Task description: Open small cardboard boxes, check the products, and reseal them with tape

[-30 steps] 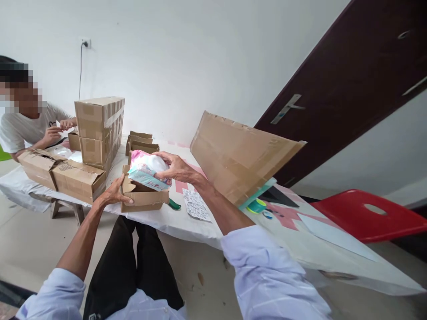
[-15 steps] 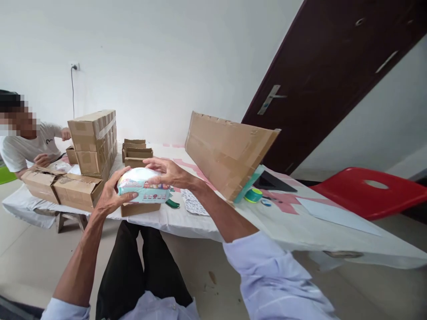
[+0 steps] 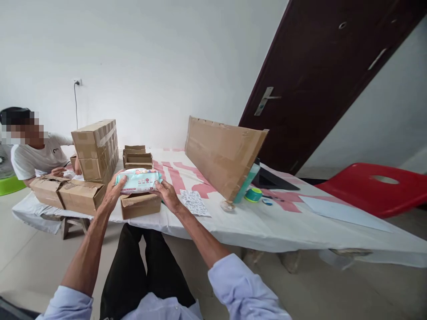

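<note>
A soft mint-green and white pack of wet wipes point(image 3: 138, 182) is held level between both hands. My left hand point(image 3: 115, 189) grips its left end, thumb along the near side. At the right end, my right hand point(image 3: 167, 194) pinches the pack between thumb and fingers. Just below it, a small cardboard box point(image 3: 140, 206) stands at the table's front edge; the pack and hands partly hide its top. Behind the pack, open small cardboard boxes point(image 3: 138, 156) stand on the table.
Taped cartons point(image 3: 95, 153) stand to the left, near a seated person point(image 3: 43, 153) in a white shirt. A printed sheet point(image 3: 195, 203), a large leaning cardboard panel point(image 3: 223, 153) and a green tape roll point(image 3: 253, 194) are on the white-covered table point(image 3: 240, 224). A red chair point(image 3: 373, 186) is at right.
The pack has tipped from showing its bulging top to a flatter, level pose. My right hand has moved from over the pack to its right end. The view has shifted slightly.
</note>
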### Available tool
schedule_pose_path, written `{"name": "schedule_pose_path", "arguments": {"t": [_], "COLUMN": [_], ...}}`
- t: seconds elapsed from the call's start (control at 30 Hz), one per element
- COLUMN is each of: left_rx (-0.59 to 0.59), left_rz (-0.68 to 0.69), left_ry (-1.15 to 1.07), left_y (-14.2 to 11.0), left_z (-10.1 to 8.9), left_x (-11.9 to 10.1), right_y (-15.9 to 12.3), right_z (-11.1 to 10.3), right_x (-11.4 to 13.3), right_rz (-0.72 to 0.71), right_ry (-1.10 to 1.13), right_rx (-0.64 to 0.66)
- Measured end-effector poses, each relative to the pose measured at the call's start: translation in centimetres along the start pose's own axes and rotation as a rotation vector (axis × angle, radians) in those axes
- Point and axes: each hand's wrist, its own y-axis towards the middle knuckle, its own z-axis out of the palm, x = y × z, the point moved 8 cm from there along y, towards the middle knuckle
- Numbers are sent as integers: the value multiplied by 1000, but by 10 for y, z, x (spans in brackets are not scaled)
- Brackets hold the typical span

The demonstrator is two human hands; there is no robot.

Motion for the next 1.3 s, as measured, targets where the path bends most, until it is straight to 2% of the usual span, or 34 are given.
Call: {"name": "schedule_pose_path", "arguments": {"t": [0.1, 0.17, 0.23, 0.33, 0.43, 0.53, 0.67, 0.73, 0.77, 0.83, 0.9, 1.0, 1.07, 1.2, 1.3], "left_rx": [46, 59, 68, 95, 170, 204, 115, 66, 39, -17, -81, -170, -215, -263, -227], "left_rz": [-106, -156, -177, -164, -117, 3, 235, 326, 358, 397, 402, 371, 345, 256, 190], "left_ry": [2, 8, 9, 8, 29, 83, 70, 38, 24, 17, 35, 82, 95, 105, 91], "left_y": [0, 2, 3, 6, 8, 13, 22, 25, 27, 31, 40, 59, 75, 108, 127], "left_z": [7, 9, 9, 9, 12, 16, 20, 20, 17, 9, -5, -27, -39, -50, -49], "left_x": [33, 49, 56, 53, 32, -6, -70, -95, -103, -110, -105, -83, -64, -29, -4], "right_y": [-4, -7, -8, -6, 0, 11, 33, 42, 46, 53, 57, 58, 58, 59, 51], "right_z": [-10, -14, -15, -14, -11, -7, -8, -17, -24, -42, -60, -80, -79, -64, -68], "right_x": [-37, -50, -53, -46, -24, 14, 75, 91, 91, 74, 36, -28, -56, -84, -85], "right_rz": [122, 161, 162, 148, 113, 38, -170, -271, -299, -276, -135, 100, 159, 216, 200], "right_ry": [31, 24, 6, -42, -98, -157, -299, -342, -358, -401, -446, -461, -440, -390, -444], "right_rx": [-66, -84, -76, -60, -51, -26, 12, 14, 11, -1, -6, -12, 25, 146, 61]}}
